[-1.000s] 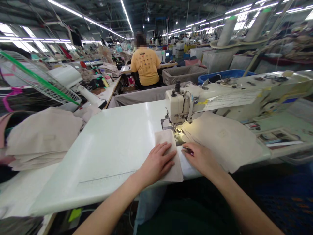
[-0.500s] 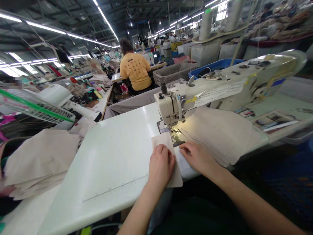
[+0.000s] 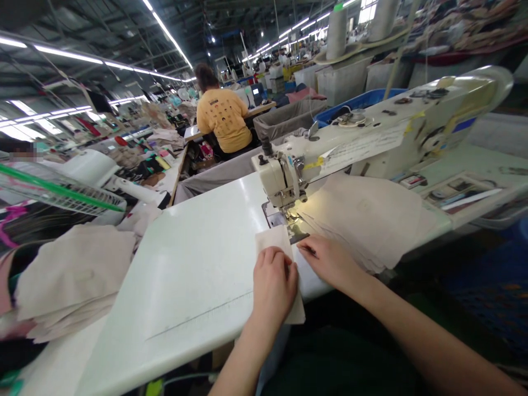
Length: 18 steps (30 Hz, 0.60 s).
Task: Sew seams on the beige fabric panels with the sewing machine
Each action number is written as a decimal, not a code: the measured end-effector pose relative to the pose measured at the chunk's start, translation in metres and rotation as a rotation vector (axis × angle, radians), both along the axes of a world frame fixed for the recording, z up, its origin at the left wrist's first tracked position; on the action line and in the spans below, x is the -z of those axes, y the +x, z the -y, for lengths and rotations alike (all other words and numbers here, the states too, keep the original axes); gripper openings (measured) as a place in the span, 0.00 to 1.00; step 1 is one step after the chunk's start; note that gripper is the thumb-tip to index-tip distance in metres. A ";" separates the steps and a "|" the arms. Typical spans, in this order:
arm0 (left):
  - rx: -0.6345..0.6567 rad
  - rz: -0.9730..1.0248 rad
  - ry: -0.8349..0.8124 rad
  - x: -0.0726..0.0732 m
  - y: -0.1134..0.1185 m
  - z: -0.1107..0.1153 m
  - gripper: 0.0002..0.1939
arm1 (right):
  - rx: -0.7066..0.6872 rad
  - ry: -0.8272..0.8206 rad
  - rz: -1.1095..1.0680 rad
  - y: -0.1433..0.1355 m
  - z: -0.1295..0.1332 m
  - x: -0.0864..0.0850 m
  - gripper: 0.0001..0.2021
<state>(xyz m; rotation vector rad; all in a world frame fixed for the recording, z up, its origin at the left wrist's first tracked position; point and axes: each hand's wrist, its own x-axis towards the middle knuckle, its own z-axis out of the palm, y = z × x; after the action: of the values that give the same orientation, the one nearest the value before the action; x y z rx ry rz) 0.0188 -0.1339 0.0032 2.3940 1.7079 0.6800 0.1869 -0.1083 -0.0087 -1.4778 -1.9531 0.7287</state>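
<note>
A narrow beige fabric piece (image 3: 272, 237) lies on the white sewing table, its far end beside the needle area and its near end hanging past the table's front edge. My left hand (image 3: 275, 280) presses on it with curled fingers, gripping it against the table. To the right, my right hand (image 3: 330, 258) is closed in a pinch near the metal needle plate (image 3: 299, 236); whatever its fingertips hold, if anything, is hidden. Just beyond both hands stands the head of the sewing machine (image 3: 276, 179), its lamp lighting the presser foot.
Stacked beige fabric panels (image 3: 371, 214) lie under the machine arm at right. Another fabric pile (image 3: 74, 269) sits at far left, below a green-rimmed fan (image 3: 61, 187). A ruler line marks the table (image 3: 190, 258). A person in a yellow shirt (image 3: 225, 118) sits ahead, facing away.
The camera view has shifted slightly. My left hand and the fabric piece have come a little toward me and turned slightly straighter; the right hand keeps its pinch beside the plate.
</note>
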 end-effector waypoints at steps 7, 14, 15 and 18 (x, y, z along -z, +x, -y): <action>0.070 0.146 0.134 0.011 -0.006 0.003 0.07 | 0.016 -0.096 -0.205 -0.003 0.010 -0.002 0.08; 0.121 0.317 0.186 0.000 -0.006 0.025 0.06 | -0.014 -0.329 -0.593 -0.010 0.024 -0.014 0.13; 0.127 0.321 0.181 0.000 -0.005 0.027 0.06 | -0.002 -0.343 -0.622 -0.011 0.025 -0.015 0.13; 0.133 0.340 0.178 0.001 -0.004 0.029 0.06 | 0.001 -0.381 -0.654 -0.011 0.026 -0.018 0.11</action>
<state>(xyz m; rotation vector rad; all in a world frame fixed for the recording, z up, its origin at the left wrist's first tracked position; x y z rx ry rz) 0.0152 -0.1626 0.0021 2.3057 1.3914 1.1811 0.1760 -0.1348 0.0090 -1.2185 -1.3573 1.4337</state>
